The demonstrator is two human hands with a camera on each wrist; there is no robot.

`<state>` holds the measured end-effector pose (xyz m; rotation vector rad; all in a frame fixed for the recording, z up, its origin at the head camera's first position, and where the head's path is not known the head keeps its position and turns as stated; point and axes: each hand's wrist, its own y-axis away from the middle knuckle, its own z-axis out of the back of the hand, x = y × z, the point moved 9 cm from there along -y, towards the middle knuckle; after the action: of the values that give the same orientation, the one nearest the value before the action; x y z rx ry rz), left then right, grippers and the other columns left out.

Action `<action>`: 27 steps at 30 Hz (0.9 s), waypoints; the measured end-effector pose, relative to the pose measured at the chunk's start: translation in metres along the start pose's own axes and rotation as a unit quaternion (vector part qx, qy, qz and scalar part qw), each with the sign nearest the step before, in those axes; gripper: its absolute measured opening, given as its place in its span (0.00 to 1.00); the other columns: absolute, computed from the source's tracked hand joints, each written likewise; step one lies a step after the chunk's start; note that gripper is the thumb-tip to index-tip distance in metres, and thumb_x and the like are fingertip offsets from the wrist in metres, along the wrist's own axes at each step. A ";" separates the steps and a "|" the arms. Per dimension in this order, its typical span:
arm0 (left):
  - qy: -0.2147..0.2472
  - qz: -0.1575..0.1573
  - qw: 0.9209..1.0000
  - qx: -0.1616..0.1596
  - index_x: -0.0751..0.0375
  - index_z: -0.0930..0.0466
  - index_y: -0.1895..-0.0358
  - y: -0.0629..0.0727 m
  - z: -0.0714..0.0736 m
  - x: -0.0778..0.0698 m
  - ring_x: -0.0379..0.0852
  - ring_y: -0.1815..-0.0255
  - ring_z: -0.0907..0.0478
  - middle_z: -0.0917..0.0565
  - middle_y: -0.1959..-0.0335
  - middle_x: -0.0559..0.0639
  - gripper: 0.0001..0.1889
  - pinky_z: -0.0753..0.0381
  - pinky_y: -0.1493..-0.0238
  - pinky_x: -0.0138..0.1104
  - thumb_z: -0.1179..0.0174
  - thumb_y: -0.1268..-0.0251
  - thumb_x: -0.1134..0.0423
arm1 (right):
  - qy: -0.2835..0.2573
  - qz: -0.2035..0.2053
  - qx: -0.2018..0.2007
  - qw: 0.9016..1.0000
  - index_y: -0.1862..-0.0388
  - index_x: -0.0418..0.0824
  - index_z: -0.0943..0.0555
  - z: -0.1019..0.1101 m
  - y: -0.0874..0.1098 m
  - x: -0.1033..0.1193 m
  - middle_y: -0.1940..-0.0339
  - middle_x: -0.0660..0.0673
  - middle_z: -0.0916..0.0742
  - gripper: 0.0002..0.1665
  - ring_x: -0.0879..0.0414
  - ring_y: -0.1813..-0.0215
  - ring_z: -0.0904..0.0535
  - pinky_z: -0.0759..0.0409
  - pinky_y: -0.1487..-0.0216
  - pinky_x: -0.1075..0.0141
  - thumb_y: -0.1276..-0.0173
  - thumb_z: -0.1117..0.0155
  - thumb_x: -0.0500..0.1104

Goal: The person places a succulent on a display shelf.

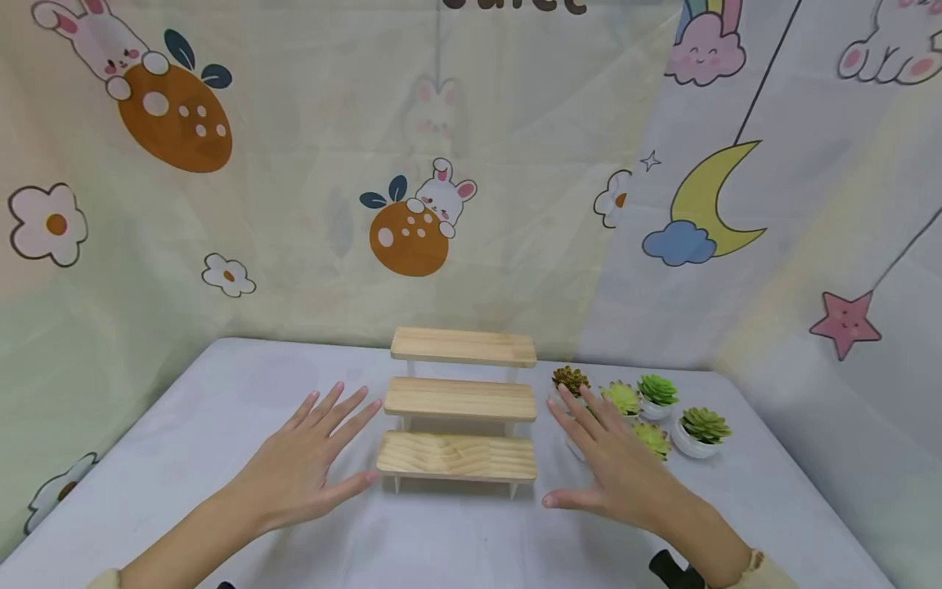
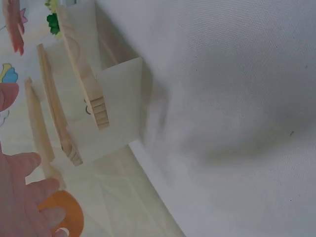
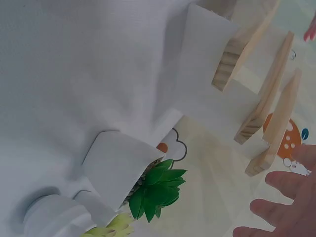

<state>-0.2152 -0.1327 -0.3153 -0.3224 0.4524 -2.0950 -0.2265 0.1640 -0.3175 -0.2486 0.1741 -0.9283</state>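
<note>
A three-tier wooden display stand (image 1: 459, 399) with white supports stands at the middle of the table. To its left my left hand (image 1: 298, 466) hovers with fingers spread, its thumb tip close to the lowest board. On the other side my right hand (image 1: 621, 466) is held out the same way and grips nothing. Behind and beside the right hand are several small potted succulents, among them a brown one (image 1: 571, 378) and a green one (image 1: 704, 427), partly covered by that hand. The right wrist view shows a dark green succulent (image 3: 157, 191) in a white pot (image 3: 118, 168).
The white-covered table (image 1: 456, 544) meets a cloth backdrop (image 1: 309, 245) printed with rabbits, flowers and a moon behind the stand. A black object (image 1: 673, 570) shows by the right wrist at the front edge of the view.
</note>
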 end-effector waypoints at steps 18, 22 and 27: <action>0.108 0.054 0.992 -0.024 0.48 0.30 0.38 -0.004 -0.016 0.009 0.51 0.37 0.31 0.26 0.39 0.46 0.33 0.24 0.48 0.49 0.35 0.51 0.45 | -0.091 -0.103 0.003 0.990 0.27 0.49 0.44 0.001 0.009 -0.030 0.28 0.41 0.35 0.58 0.38 0.30 0.40 0.35 0.42 0.36 0.51 0.40 0.74; 0.143 0.089 0.986 -0.008 0.44 0.31 0.38 -0.001 -0.025 0.013 0.47 0.40 0.29 0.26 0.41 0.42 0.33 0.20 0.58 0.49 0.34 0.50 0.46 | -0.113 -0.124 -0.011 0.986 0.27 0.48 0.43 0.000 0.014 -0.038 0.30 0.40 0.33 0.57 0.37 0.32 0.38 0.35 0.44 0.35 0.51 0.37 0.72; 0.183 0.121 0.975 0.010 0.42 0.31 0.39 0.004 -0.038 0.017 0.46 0.41 0.28 0.26 0.43 0.37 0.31 0.21 0.57 0.50 0.35 0.49 0.45 | -0.147 -0.154 -0.014 0.977 0.27 0.47 0.44 -0.005 0.018 -0.051 0.30 0.38 0.33 0.57 0.35 0.32 0.39 0.38 0.42 0.34 0.50 0.35 0.69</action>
<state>-0.2362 -0.1424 -0.3505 0.1321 0.6530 -1.9171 -0.2440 0.2147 -0.3256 -0.4450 -0.1296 -1.1837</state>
